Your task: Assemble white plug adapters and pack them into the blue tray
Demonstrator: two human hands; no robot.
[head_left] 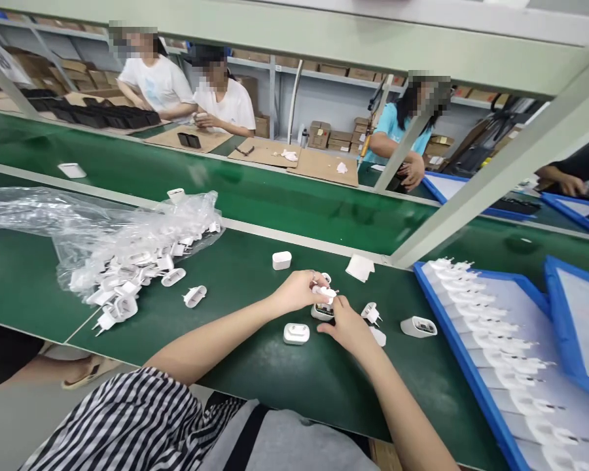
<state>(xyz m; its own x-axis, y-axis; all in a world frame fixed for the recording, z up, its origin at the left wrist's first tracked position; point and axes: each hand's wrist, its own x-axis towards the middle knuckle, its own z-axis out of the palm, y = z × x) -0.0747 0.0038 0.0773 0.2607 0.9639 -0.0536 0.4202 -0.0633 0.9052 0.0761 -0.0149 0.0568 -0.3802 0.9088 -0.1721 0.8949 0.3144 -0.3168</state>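
My left hand [298, 290] is closed round a small white plug part [324, 292] with metal prongs, held over the green table. My right hand [347, 324] is closed on a white charger shell [322, 312] just below that part; the two pieces touch. Loose white shells lie around the hands: one [296, 333] near my left forearm, one [418, 326] to the right, and a pronged piece [372, 313] beside my right hand.
A clear plastic bag [103, 229] spills several white plug parts at the left. A blue tray [476, 386] at the right holds rows of assembled plugs. A green conveyor belt [275, 196] runs behind, with other people working beyond it.
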